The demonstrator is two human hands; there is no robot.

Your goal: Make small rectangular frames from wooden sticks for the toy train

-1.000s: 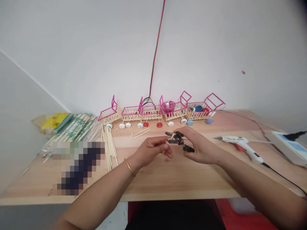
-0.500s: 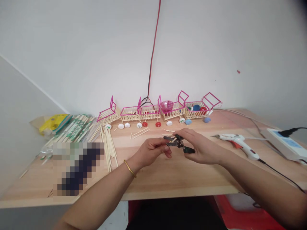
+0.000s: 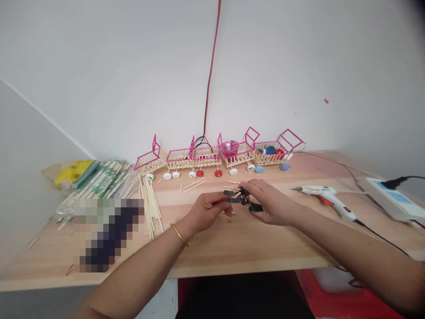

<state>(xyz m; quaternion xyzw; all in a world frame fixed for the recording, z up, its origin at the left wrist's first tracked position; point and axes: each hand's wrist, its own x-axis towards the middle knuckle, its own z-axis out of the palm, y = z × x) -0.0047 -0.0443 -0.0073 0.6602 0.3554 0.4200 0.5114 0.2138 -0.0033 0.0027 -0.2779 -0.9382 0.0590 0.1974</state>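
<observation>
My right hand (image 3: 270, 201) is wrapped round the dark handles of a pair of wire-stripper pliers (image 3: 241, 199). Their jaws stand apart and point left. A short wooden stick (image 3: 236, 195) shows between the jaws. My left hand (image 3: 209, 212) is closed in a pinch right at the jaw tips; it seems to hold the stick, whose far end is hidden by the fingers. Behind the hands, loose cut sticks (image 3: 195, 185) lie on the table. Farther back stands a row of small stick-built carts (image 3: 207, 156) with pink rims and bottle-cap wheels.
A white glue gun (image 3: 327, 197) lies to the right, its cord trailing, near a white power strip (image 3: 395, 199). Long bare sticks (image 3: 151, 206) and wrapped bundles of sticks (image 3: 106, 179) lie at left beside a yellow bag (image 3: 75, 173). A pixelated patch covers something in front of them.
The pliers and my right hand have shifted slightly left, and the handles look a little closer together. My left hand keeps its pinch. The camera view has moved slightly.
</observation>
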